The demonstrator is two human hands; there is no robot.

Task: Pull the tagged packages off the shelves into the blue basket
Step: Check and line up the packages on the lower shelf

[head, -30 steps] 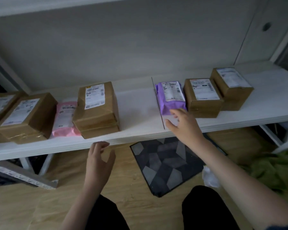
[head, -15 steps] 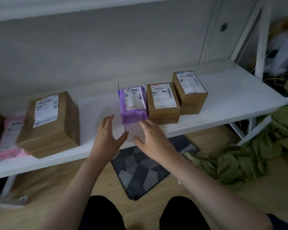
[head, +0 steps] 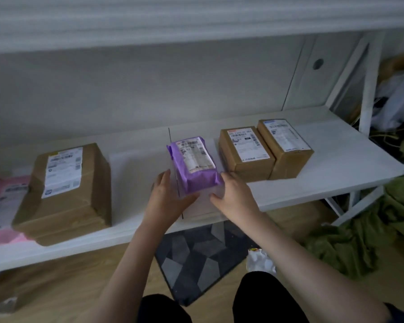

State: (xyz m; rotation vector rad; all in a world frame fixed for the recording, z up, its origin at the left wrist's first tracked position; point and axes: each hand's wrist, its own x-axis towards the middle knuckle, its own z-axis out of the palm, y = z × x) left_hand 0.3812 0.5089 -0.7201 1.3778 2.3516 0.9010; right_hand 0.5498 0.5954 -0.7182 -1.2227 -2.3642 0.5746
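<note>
A purple package (head: 194, 164) with a white label lies mid-shelf on the white shelf (head: 336, 159), its near end drawn toward the front edge. My left hand (head: 168, 199) cups its near left side, thumb under the front end. On the near right corner sits my right hand (head: 234, 197), fingers pressed against the wrapping. Both hands hold the package between them. A small gap separates it from the labelled brown box (head: 245, 152) to its right. The blue basket is not in view.
A second small brown box (head: 287, 148) sits right of the first. Left are a large brown box (head: 65, 190) and a pink package (head: 2, 201). An upper shelf (head: 196, 19) hangs overhead. Green cloth (head: 359, 241) and a patterned mat (head: 201, 257) lie on the floor.
My left hand came up from below the shelf edge to join the right. Both closed on the purple package, which has slid away from the brown box toward me.
</note>
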